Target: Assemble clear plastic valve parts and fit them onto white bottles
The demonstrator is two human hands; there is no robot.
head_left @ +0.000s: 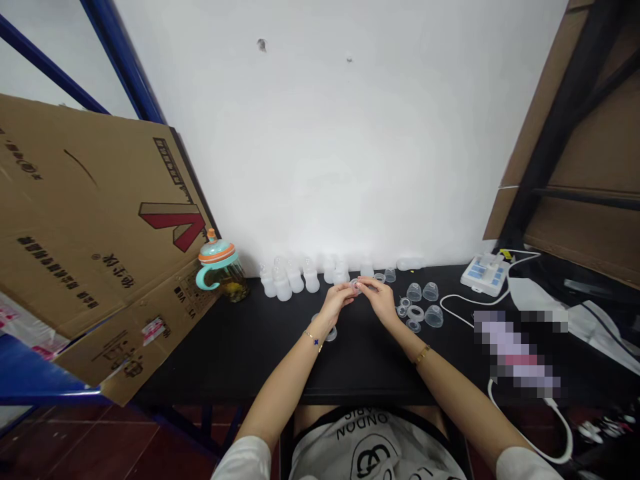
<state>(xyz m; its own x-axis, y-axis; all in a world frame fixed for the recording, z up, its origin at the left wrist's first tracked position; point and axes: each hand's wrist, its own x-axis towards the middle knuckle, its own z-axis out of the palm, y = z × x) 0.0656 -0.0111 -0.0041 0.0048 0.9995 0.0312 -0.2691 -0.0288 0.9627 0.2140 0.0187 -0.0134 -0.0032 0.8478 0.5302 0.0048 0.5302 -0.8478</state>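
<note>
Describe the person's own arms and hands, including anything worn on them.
Both hands are ungloved. The left hand has a thin gold-coloured bracelet with a dark blue charm at its wrist; the right hand has a broader gold-coloured band at its wrist. The forearms are bare, with a white left sleeve and white right sleeve above.

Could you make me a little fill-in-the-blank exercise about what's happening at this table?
1. The tabletop is coloured ____.
2. The knob atop the jug is coloured ____.
3. The left hand and the ____ hand together hold a small clear piece.
4. The bracelet with a blue charm is on the ____ wrist.

Missing words: black; orange; right; left.
</note>
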